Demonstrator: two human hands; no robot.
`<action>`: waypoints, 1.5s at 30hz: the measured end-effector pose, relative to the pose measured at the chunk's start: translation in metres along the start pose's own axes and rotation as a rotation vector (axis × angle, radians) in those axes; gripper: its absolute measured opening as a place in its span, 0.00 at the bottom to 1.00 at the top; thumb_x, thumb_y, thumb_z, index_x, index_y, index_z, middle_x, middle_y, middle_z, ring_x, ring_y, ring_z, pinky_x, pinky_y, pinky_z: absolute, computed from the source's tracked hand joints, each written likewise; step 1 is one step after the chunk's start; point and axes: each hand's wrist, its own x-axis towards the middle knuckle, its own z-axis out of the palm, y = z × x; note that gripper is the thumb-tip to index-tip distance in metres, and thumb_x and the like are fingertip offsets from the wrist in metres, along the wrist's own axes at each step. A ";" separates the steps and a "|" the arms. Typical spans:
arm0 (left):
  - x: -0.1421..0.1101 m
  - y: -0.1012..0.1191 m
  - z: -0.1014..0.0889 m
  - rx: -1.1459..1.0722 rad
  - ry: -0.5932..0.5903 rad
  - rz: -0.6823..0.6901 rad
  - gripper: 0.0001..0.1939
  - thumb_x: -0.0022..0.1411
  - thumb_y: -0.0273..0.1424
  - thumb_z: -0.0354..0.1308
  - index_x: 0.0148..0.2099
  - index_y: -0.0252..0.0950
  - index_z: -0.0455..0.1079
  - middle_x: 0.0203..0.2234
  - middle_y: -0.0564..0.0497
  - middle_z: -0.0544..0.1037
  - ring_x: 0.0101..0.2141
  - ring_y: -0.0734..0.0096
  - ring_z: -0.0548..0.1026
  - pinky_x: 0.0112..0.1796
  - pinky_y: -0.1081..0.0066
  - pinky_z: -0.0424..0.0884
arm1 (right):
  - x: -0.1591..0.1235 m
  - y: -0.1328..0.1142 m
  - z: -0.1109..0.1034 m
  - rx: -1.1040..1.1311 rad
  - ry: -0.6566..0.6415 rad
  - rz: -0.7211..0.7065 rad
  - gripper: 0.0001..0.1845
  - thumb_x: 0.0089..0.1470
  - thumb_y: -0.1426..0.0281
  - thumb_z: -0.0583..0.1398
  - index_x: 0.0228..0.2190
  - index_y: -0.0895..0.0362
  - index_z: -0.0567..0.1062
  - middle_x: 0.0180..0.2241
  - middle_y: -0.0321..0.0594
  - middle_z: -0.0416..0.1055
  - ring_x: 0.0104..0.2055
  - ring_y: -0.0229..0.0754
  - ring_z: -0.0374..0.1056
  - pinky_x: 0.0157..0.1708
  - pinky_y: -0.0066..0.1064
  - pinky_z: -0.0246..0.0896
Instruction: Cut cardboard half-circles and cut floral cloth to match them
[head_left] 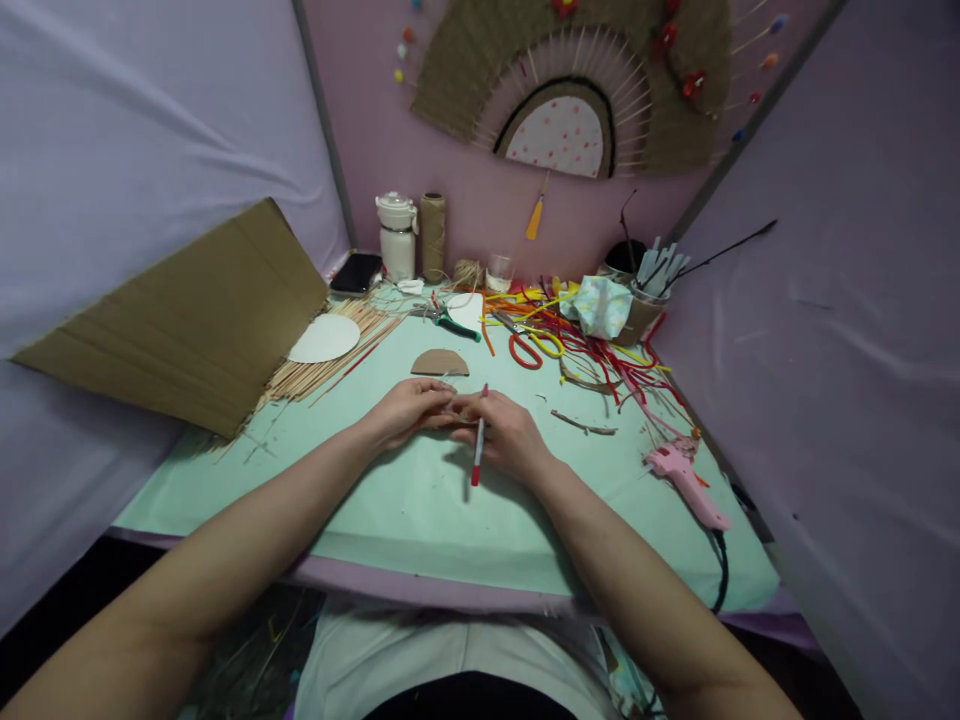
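Clamping a red-and-white marker in curled fingers of the right hand, above a pale-green tabletop. Pinching a small, mostly hidden piece in bunched left hand fingertips, just beyond it a cardboard semicircle.

- The left hand and right hand meet above the pale green table; what their fingertips pinch is mostly hidden, perhaps a thin piece of card.
- A red-ended pen is tucked in the right hand's fingers.
- Just beyond them lies a brown cardboard half-disc, flat.
- Farther back lie green-handled pliers.
- To the right are a twig and a pink glue gun.
- To the left, a large cardboard sheet stands tilted near thin sticks.
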 end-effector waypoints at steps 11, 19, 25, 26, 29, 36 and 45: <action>-0.002 -0.002 -0.008 0.570 0.121 0.104 0.32 0.58 0.29 0.56 0.63 0.27 0.57 0.20 0.52 0.77 0.19 0.70 0.74 0.26 0.69 0.71 | -0.007 0.024 -0.012 0.129 -0.281 0.383 0.28 0.45 0.67 0.68 0.48 0.52 0.67 0.40 0.38 0.71 0.41 0.42 0.67 0.42 0.33 0.61; 0.002 -0.004 -0.015 1.259 0.249 0.295 0.23 0.60 0.38 0.55 0.53 0.33 0.72 0.27 0.47 0.78 0.33 0.59 0.76 0.36 0.66 0.67 | -0.007 0.025 -0.008 0.129 -0.281 0.383 0.24 0.49 0.72 0.65 0.48 0.53 0.68 0.37 0.36 0.70 0.40 0.41 0.67 0.42 0.32 0.59; -0.002 -0.003 -0.016 1.280 0.159 0.534 0.21 0.60 0.39 0.56 0.53 0.35 0.72 0.40 0.43 0.78 0.43 0.57 0.74 0.46 0.62 0.68 | -0.007 0.024 -0.009 0.130 -0.276 0.384 0.23 0.49 0.72 0.64 0.48 0.53 0.68 0.37 0.37 0.70 0.39 0.41 0.67 0.40 0.32 0.59; -0.001 -0.004 -0.018 1.270 0.074 0.595 0.21 0.60 0.39 0.57 0.52 0.36 0.73 0.46 0.42 0.76 0.48 0.56 0.73 0.49 0.61 0.67 | -0.007 0.024 -0.009 0.133 -0.276 0.385 0.22 0.50 0.72 0.64 0.48 0.53 0.68 0.37 0.37 0.71 0.39 0.41 0.67 0.40 0.32 0.60; 0.000 -0.006 -0.021 1.257 -0.147 0.647 0.22 0.58 0.41 0.60 0.53 0.37 0.73 0.57 0.41 0.69 0.57 0.55 0.67 0.56 0.59 0.62 | -0.007 0.026 -0.008 0.152 -0.272 0.376 0.20 0.51 0.73 0.62 0.47 0.53 0.68 0.37 0.37 0.71 0.39 0.41 0.67 0.41 0.32 0.60; 0.003 -0.011 -0.025 1.237 -0.197 0.610 0.26 0.57 0.42 0.61 0.56 0.38 0.71 0.59 0.42 0.68 0.60 0.57 0.64 0.59 0.58 0.59 | -0.010 0.032 -0.002 0.149 -0.227 0.357 0.17 0.53 0.76 0.58 0.45 0.53 0.69 0.38 0.38 0.72 0.42 0.42 0.68 0.43 0.33 0.60; 0.002 -0.009 -0.022 1.243 -0.173 0.609 0.26 0.56 0.43 0.62 0.54 0.37 0.73 0.57 0.41 0.70 0.59 0.56 0.66 0.58 0.58 0.60 | -0.008 0.029 -0.004 0.125 -0.223 0.369 0.15 0.52 0.77 0.59 0.42 0.53 0.70 0.37 0.37 0.72 0.41 0.42 0.68 0.42 0.32 0.59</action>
